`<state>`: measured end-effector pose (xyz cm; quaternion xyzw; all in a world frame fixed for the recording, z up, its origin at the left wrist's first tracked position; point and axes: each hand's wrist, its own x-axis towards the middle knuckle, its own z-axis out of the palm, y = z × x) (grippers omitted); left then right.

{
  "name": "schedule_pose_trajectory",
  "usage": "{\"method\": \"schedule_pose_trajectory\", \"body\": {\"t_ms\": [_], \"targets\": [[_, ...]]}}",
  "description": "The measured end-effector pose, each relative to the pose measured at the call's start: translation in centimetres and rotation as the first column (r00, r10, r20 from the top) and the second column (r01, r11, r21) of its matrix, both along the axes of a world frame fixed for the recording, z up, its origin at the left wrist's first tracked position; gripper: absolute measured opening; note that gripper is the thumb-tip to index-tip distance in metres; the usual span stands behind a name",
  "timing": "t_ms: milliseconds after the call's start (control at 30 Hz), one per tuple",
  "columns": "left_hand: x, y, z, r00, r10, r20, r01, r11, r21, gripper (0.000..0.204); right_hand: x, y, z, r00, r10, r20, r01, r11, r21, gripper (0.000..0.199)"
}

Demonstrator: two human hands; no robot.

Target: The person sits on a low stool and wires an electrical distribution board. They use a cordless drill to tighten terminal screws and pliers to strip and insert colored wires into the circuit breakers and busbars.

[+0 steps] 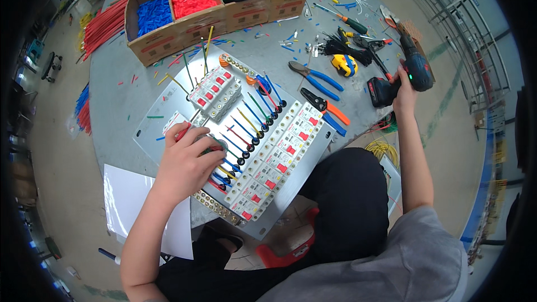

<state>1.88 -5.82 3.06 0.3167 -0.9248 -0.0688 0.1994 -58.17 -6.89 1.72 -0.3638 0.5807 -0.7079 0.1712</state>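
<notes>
While my right hand [405, 93] clasped black-and-blue pistol-shaped drill [415, 66], long axis pointing away, right of silver metal panel [173, 103], nearer left hand [190, 162] curled over panel; could not tell pinched item.

Two hands [190, 161] (one left, one right), one drill [418, 70], four cardboard bins [197, 31], one tape measure [339, 64]
</notes>
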Motion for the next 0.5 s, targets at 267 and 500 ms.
{"method": "schedule_pose_trajectory", "body": {"t_ms": [267,500], "targets": [[0.5,-0.2,-0.8,0.997,-0.005,-0.082,0.005,1.000,0.002,0.017,-1.4,2.0,-1.5,0.957,-0.040,-0.287,0.137,0.935,0.328,0.052],[0.7,0.9,-2.6,0.908,0.281,-0.311,-0.286,0.958,0.030,0.029,6.0,11.2,-2.7,0.948,0.279,0.153,-0.302,0.637,0.709,0.045]]}}
